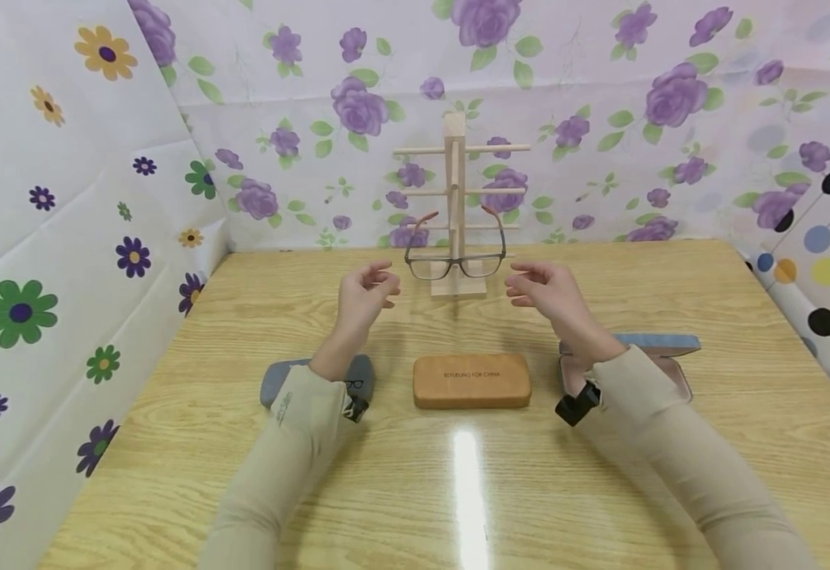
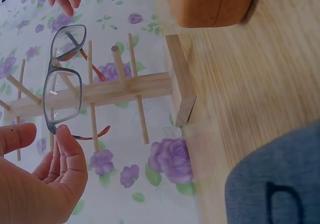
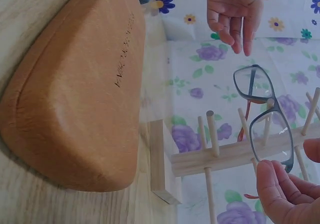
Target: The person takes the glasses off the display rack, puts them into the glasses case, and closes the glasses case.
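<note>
A pair of dark-rimmed glasses [image 1: 454, 261] with reddish-brown temple tips sits on a wooden glasses rack [image 1: 454, 170], lenses facing me. My left hand [image 1: 368, 293] is held just left of the glasses, fingers loosely bent and apart from the frame in the head view. On the other side, my right hand [image 1: 545, 291] has a similar loose pose, with a gap between its fingertips and the frame. Both wrist views show the glasses between the two hands, and neither hand grips anything.
In front of the rack lies a closed tan glasses case [image 1: 472, 388] with lettering. A blue-grey case [image 1: 276, 381] lies partly under my left forearm. At right, an open case with a blue lid [image 1: 660, 343] is partly hidden by my right arm. Floral cloth [image 1: 358, 47] hangs behind.
</note>
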A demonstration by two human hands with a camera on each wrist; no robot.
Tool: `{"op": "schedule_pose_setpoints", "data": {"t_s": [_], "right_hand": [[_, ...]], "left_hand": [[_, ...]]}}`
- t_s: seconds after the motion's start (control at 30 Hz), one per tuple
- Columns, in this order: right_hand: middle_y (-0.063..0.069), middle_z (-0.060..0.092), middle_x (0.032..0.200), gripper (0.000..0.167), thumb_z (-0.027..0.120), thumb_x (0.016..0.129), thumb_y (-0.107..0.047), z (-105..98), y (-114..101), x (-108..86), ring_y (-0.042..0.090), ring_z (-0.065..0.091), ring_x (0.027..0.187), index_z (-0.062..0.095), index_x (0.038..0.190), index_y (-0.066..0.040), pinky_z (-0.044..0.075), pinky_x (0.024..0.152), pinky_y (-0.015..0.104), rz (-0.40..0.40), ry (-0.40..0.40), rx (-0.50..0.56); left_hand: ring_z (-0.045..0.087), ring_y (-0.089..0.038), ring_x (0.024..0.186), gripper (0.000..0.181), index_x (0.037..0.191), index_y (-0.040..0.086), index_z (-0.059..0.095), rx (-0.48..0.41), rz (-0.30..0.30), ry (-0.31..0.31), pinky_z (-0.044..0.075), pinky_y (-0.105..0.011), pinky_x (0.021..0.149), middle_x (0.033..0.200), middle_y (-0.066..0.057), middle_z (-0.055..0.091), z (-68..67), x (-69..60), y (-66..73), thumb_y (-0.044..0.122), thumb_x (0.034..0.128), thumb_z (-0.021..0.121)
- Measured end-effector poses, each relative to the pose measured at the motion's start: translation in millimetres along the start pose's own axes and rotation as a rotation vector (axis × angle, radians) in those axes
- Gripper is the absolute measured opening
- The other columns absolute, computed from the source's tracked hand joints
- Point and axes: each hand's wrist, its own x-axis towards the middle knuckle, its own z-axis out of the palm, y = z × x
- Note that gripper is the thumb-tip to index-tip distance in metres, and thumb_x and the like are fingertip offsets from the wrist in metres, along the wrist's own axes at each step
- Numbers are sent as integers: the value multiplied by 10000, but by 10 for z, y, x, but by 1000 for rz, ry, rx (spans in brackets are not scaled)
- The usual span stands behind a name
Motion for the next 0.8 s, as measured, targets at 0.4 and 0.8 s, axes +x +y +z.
{"op": "schedule_pose_setpoints", "data": {"t_s": [0.4, 0.8], "right_hand": [[220, 531, 1160, 446, 541, 925, -197, 53, -75, 186, 290, 578, 986, 454, 1311, 9, 492, 821, 365, 18, 106, 45], [168, 575, 1085, 415, 545, 920, -167, 125, -113, 338, 146, 619, 793, 479, 1274, 39, 520, 729, 277, 61, 162, 147]], "left_hand": [[615, -112, 692, 383, 1253, 28, 530, -48, -23, 14, 506, -218, 555, 1035, -193, 632, 79, 149, 49, 78, 879, 593], [600, -100, 662, 327, 1210, 25, 560, -109, -25, 31, 479, -178, 514, 920, -94, 636, 155, 235, 69, 77, 888, 580]]}}
